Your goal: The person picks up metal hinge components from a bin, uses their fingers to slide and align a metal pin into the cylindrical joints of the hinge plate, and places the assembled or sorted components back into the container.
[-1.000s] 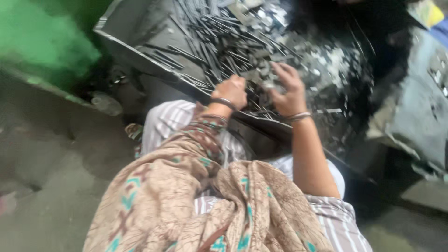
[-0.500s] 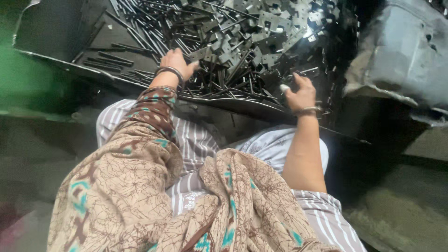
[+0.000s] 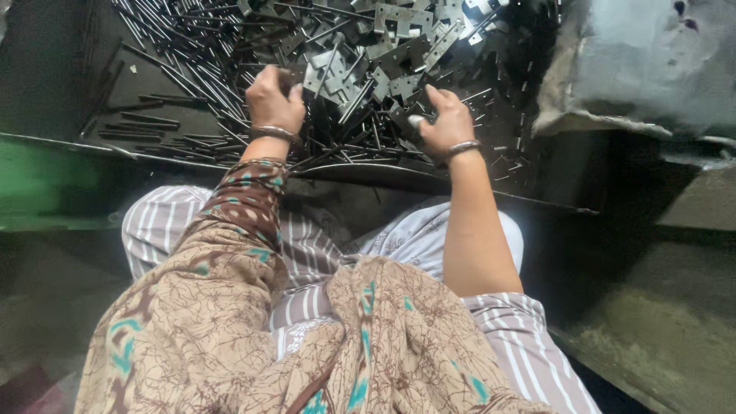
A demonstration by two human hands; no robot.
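A dark metal tray in front of my knees holds a heap of thin metal rods and flat perforated metal brackets. My left hand, a bangle on the wrist, is closed into a fist over the rods near the middle of the heap, and a dark rod end shows at its fingers. My right hand, also with a bangle, rests on the heap further right. Its fingers curl down among rods and brackets, the thumb sticks out to the left, and what it holds is hidden.
A crumpled grey sheet-like bulk lies beside the tray at the upper right. A green surface runs along the left below the tray's rim. A brown patterned shawl and striped cloth cover my lap. Rough concrete floor is at the lower right.
The view has tipped closer over the tray. My hands have spread apart and reached further into the heap, the left toward the rods, the right to the right side.
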